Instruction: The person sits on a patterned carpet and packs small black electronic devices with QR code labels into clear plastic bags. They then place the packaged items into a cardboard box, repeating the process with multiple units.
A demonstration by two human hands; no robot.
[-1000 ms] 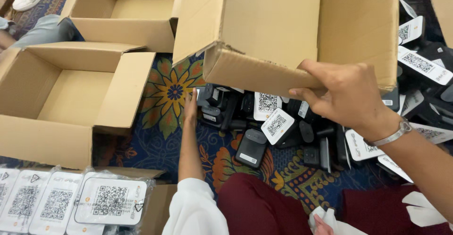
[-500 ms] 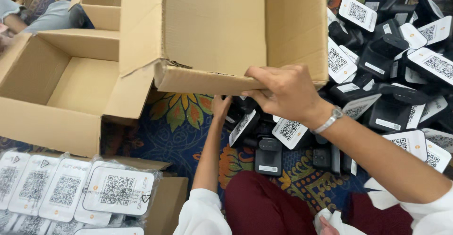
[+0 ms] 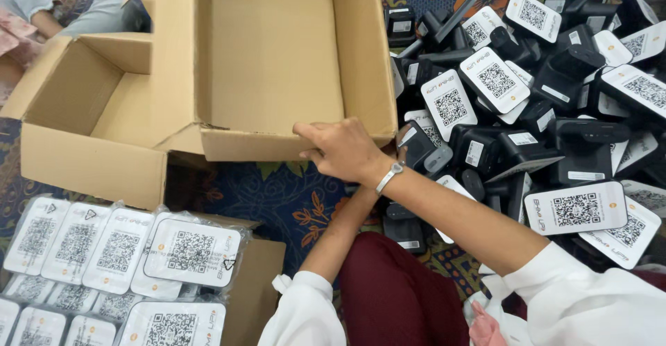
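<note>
While the right hand clamps the open brown cardboard box's near wall, black devices lie beside it. Left hand hidden under the box; its grip can't be told.

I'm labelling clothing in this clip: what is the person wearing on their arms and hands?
Both hands are bare, no gloves. The right hand has a silver metal watch at the wrist. Each arm wears a white sleeve pushed up, forearms uncovered. The left hand is hidden.

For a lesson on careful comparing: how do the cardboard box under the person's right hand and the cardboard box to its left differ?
The cardboard box under the right hand sits higher, its near wall overlapping the left cardboard box.
The right hand grips the first box's near edge; no hand touches the left box.
The first box borders the pile of black devices; the left box lies away from it.
Both are brown, open-topped and look empty.
</note>
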